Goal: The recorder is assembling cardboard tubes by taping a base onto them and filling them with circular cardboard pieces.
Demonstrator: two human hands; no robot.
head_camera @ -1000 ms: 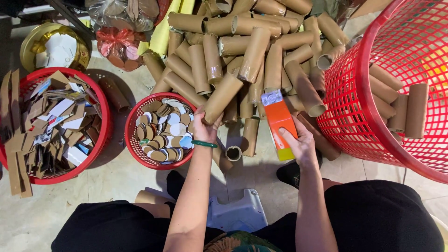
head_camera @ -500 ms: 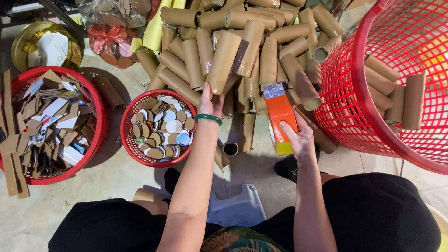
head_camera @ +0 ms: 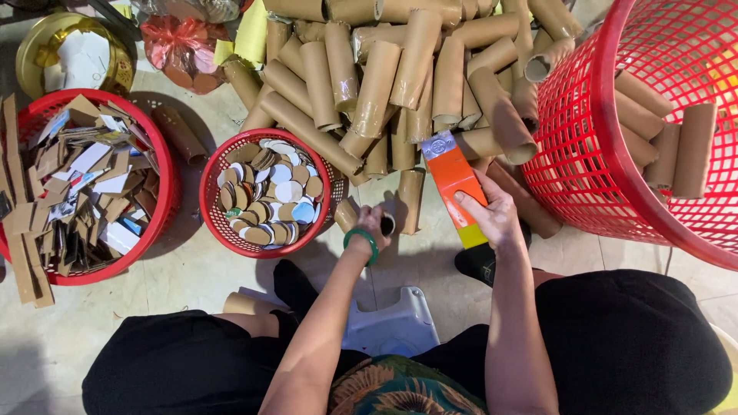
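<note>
There is just one camera, and I wear it on my head. It looks straight down, close over my lap and my two arms. My knees sit at the bottom edge. The pale tiled floor [head_camera: 192, 284] fills the middle and top.

Matt brown cardboard tubes [head_camera: 374, 92], a glossy red plastic mesh basket [head_camera: 584, 154], smooth pale floor tiles [head_camera: 192, 273].

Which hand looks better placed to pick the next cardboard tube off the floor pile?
Probably the left. The left hand is already closed around a short tube at the near edge of the tube pile, while the right hand is taken up gripping the orange box.
</note>
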